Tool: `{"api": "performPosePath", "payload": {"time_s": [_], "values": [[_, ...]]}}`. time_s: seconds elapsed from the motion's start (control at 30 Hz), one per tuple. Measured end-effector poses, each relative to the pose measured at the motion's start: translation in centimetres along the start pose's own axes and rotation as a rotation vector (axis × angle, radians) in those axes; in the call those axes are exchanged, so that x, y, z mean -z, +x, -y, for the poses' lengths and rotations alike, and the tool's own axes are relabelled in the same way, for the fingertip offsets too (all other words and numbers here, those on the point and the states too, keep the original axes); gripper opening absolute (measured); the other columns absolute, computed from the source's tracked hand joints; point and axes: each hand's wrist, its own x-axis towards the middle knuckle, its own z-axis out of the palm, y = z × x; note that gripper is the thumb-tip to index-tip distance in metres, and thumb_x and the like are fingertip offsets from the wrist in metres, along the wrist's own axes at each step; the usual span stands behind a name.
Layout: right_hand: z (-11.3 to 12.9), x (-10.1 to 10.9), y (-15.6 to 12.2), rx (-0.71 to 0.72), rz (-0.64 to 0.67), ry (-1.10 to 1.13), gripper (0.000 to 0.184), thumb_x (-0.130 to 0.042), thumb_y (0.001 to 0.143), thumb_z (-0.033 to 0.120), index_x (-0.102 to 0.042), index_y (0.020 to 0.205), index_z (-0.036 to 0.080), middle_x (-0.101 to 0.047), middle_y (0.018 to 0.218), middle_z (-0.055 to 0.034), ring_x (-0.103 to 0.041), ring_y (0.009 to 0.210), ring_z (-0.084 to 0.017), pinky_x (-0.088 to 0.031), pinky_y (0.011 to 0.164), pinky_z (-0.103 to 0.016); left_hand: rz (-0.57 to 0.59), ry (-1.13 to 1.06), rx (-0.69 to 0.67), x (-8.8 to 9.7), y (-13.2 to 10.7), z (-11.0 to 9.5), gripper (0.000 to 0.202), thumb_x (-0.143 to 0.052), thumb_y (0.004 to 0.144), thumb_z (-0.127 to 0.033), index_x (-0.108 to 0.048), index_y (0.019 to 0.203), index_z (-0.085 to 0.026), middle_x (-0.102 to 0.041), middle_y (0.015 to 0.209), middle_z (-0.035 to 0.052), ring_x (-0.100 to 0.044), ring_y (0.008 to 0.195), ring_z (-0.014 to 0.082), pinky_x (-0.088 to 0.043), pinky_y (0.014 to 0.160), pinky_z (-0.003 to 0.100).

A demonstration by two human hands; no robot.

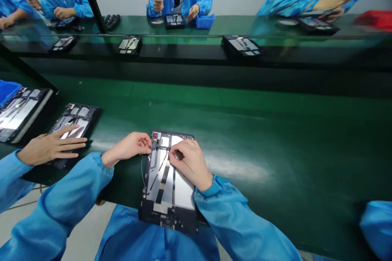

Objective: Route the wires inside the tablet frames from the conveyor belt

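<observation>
An opened tablet [183, 187], its silver batteries and dark ribbon cables bared, lies at the table's near edge, partly over my lap. At its upper left edge, my left hand [134, 147] is closed with curled fingers; what they grip is hidden. A thin pale wire [142, 171] runs down from beneath them along the tablet's side. Over the upper middle of the tablet, my right hand [190, 161] is pinched closed, and a thin black wire [188, 166] sticks out of its grip. Below those fingertips a narrow black strip [157, 175] slants across the battery.
A co-worker's hand [55, 147] rests on another opened tablet [87, 116] at my left. Stacked tablets [27, 114] and a blue bin [9, 89] stand beyond. Across the raised shelf [183, 51], more opened tablets lie and several people in blue work. A blue sleeve [376, 224] shows at right.
</observation>
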Motion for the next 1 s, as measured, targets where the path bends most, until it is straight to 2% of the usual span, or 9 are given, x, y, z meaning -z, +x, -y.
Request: {"api": "performPosePath", "payload": {"time_s": [0.1,0.23,0.4,0.6,0.77,0.87,1.0], "values": [[0.0,-0.1,-0.1,0.001,-0.004,0.009,0.014,-0.064,0.076,0.007,-0.062,0.074,0.021,-0.062,0.071,0.0025,-0.055,0.075,-0.016,-0.036,0.078,-0.032,-0.039,-0.095,0.027,-0.6,-0.3,0.2,0.021,-0.074,0.069,-0.022,-0.061,0.084,-0.014,-0.058,0.067,-0.0026,-0.054,0.063,0.0098,-0.041,0.063,0.022],[0.0,-0.1,-0.1,0.007,0.003,0.022,0.016,-0.064,0.075,0.006,-0.061,0.074,0.021,-0.062,0.071,0.003,-0.055,0.076,-0.017,-0.036,0.079,-0.033,-0.158,-0.181,0.043,-1.9,-1.0,0.2,0.019,-0.071,0.069,-0.023,-0.059,0.082,-0.015,-0.058,0.068,-0.003,-0.053,0.062,0.0088,-0.039,0.062,0.021],[-0.1,0.1,0.0,0.036,0.027,0.053,0.018,-0.063,0.071,0.004,-0.061,0.074,0.021,-0.062,0.07,0.003,-0.055,0.076,-0.017,-0.037,0.081,-0.033,-0.23,-0.157,0.028,-2.4,-0.8,0.2,0.015,-0.068,0.068,-0.023,-0.059,0.077,-0.015,-0.057,0.067,-0.0032,-0.052,0.061,0.0091,-0.036,0.059,0.02],[-0.5,0.6,0.2,0.09,0.061,0.138,0.019,-0.062,0.068,0.003,-0.059,0.071,0.021,-0.061,0.068,0.0031,-0.057,0.077,-0.016,-0.038,0.085,-0.036,-0.141,0.212,-0.003,-0.9,-0.1,-1.0,0.009,-0.064,0.07,-0.024,-0.064,0.074,-0.016,-0.062,0.068,-0.0007,-0.057,0.064,0.0131,-0.04,0.06,0.022],[-0.9,0.7,0.3,0.124,0.088,0.155,0.021,-0.06,0.067,0.002,-0.06,0.073,0.022,-0.061,0.065,0.0034,-0.059,0.079,-0.018,-0.039,0.089,-0.039,-0.107,0.695,-0.104,-0.7,0.2,-4.3,0.012,-0.056,0.076,-0.018,-0.068,0.072,-0.017,-0.067,0.068,0.0006,-0.058,0.063,0.0137,-0.037,0.06,0.024],[-1.0,0.7,0.3,0.131,0.085,0.168,0.022,-0.061,0.066,0.002,-0.061,0.074,0.022,-0.063,0.066,0.0031,-0.059,0.08,-0.019,-0.039,0.092,-0.04,0.004,0.946,-0.191,-0.8,1.1,-6.3,0.019,-0.053,0.075,-0.01,-0.068,0.066,-0.017,-0.068,0.067,0.0029,-0.057,0.063,0.0142,-0.035,0.061,0.025],[-1.2,0.8,0.4,0.128,0.087,0.197,0.021,-0.061,0.067,0.002,-0.061,0.074,0.022,-0.064,0.065,0.0028,-0.06,0.078,-0.019,-0.041,0.091,-0.04,0.16,1.05,-0.186,-0.4,2.4,-7.3,0.017,-0.056,0.072,-0.009,-0.069,0.064,-0.017,-0.068,0.065,0.0032,-0.058,0.059,0.0145,-0.036,0.059,0.024]]}}
